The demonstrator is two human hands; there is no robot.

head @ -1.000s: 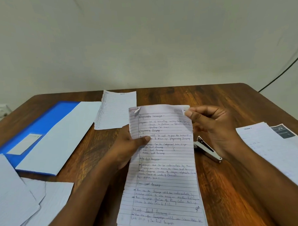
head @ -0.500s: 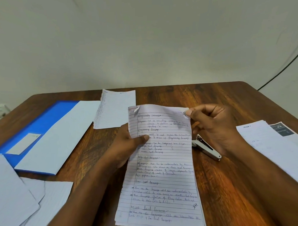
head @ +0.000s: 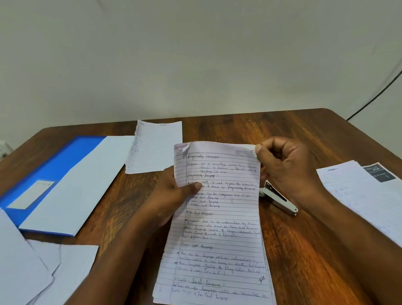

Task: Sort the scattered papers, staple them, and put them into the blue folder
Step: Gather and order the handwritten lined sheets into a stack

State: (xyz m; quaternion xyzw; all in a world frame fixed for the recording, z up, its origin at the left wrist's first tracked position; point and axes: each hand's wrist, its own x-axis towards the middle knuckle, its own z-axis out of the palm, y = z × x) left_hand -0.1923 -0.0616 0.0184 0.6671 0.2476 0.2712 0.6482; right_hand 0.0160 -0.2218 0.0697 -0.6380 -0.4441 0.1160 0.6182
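Note:
A stack of lined handwritten sheets (head: 221, 231) is tilted up from the table in front of me. My left hand (head: 172, 196) grips its left edge, thumb on the top page. My right hand (head: 284, 165) pinches the top right corner. A silver stapler (head: 278, 198) lies on the table just right of the sheets, below my right hand. The blue folder (head: 48, 171) lies at the left with a white sheet (head: 82, 186) on it.
A lined sheet (head: 155, 147) lies at the back centre of the wooden table (head: 301, 251). Loose white papers (head: 29, 277) are piled at the front left, and more papers (head: 368, 203) lie at the right. A black cable (head: 380, 93) hangs along the wall at right.
My right hand has slid from the top edge to the top right corner of the sheets. The stack has shifted only slightly, and my left hand keeps its grip.

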